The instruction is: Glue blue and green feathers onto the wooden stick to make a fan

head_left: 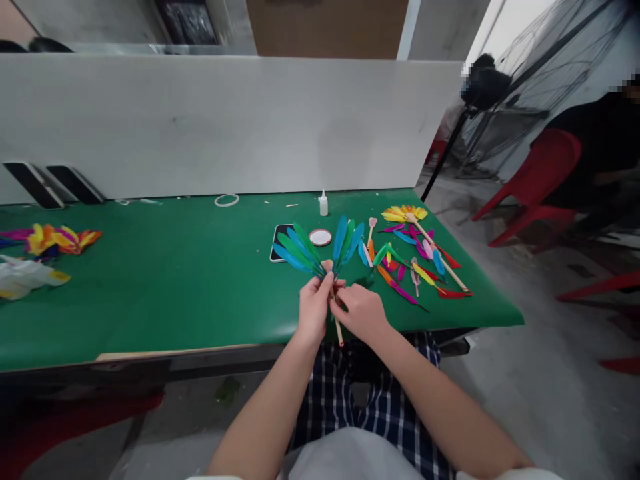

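Observation:
Blue and green feathers (303, 248) spread out in a fan at the top of a thin wooden stick (339, 331), above the table's front edge. My left hand (315, 305) is closed around the fan's base, its thumb near a small pinkish piece (327, 265). Just below and to the right, my right hand (361, 310) has its fingers bent in against the stick and the feather ends. Behind the feathers lie a round white lid or dish (320, 237) and a dark phone (281, 244). A small white bottle (323, 204) stands upright further back.
Loose coloured feathers (400, 267) and a yellow feather fan (404, 213) on a stick lie at the right of the green table (200, 280). More feathers (63, 239) and a white bag (25, 277) are at the left. A white panel (225, 127) borders the back; a person sits at far right.

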`<state>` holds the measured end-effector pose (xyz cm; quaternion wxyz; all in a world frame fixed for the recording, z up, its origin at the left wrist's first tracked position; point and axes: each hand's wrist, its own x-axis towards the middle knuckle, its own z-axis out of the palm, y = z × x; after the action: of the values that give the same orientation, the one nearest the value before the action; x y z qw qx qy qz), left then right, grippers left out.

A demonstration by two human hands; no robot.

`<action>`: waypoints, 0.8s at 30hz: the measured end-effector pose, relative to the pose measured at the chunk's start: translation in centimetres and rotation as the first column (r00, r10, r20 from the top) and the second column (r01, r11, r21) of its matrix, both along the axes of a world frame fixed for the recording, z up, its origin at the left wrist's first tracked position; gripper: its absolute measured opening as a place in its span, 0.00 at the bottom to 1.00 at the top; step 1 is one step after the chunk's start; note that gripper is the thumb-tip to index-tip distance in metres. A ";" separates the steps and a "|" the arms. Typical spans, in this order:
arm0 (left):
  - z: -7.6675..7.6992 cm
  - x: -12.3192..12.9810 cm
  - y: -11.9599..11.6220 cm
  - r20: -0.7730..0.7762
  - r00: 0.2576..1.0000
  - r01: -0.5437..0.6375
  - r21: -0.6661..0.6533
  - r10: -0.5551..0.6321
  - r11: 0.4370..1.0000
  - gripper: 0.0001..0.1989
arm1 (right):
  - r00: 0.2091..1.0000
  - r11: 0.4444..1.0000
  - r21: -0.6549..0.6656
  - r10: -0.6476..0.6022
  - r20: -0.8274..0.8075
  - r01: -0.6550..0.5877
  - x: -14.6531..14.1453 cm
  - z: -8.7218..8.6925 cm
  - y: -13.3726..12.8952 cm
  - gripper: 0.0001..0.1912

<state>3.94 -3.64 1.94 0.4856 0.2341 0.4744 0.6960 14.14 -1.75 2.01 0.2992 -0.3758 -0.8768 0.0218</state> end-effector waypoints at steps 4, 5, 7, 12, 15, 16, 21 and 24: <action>-0.1 0.3 -0.5 -0.114 0.991 -0.064 0.013 0.065 0.998 0.13 | 0.795 0.800 -0.563 -0.197 -0.574 -0.209 1.0 0.7 1.0 0.14; -0.1 0.5 -0.7 -0.149 0.987 -0.064 0.009 0.064 0.998 0.13 | 0.709 0.715 -0.632 -0.278 -0.648 -0.298 1.1 0.9 1.4 0.14; 0.0 0.7 -0.9 -0.198 0.979 -0.046 -0.002 0.044 0.999 0.14 | 0.633 0.637 -0.666 -0.342 -0.695 -0.388 1.0 1.1 2.0 0.16; 0.1 1.2 -1.7 -0.265 0.964 -0.022 -0.019 0.016 1.000 0.14 | 0.531 0.586 -0.658 -0.407 -0.744 -0.473 0.3 1.3 2.0 0.15; 0.0 1.3 -2.0 -0.266 0.964 -0.006 -0.046 -0.006 0.999 0.14 | 0.481 0.582 -0.656 -0.450 -0.752 -0.481 0.2 1.2 1.7 0.14; -0.1 1.3 -2.0 -0.257 0.966 -0.004 -0.054 -0.010 0.999 0.14 | 0.471 0.581 -0.657 -0.461 -0.752 -0.481 0.2 1.2 1.6 0.14; -0.3 1.2 -2.1 -0.217 0.976 -0.012 -0.077 -0.005 0.997 0.14 | 0.450 0.549 -0.671 -0.498 -0.741 -0.498 0.3 1.1 1.4 0.13; -0.3 1.3 -2.1 -0.224 0.975 -0.004 -0.075 -0.012 0.997 0.13 | 0.445 0.526 -0.674 -0.508 -0.738 -0.518 0.3 1.1 1.5 0.13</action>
<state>5.21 -5.78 1.60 0.4388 0.2937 0.5515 0.6458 14.42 -0.28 3.07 0.4874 -0.3929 -0.4440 0.6411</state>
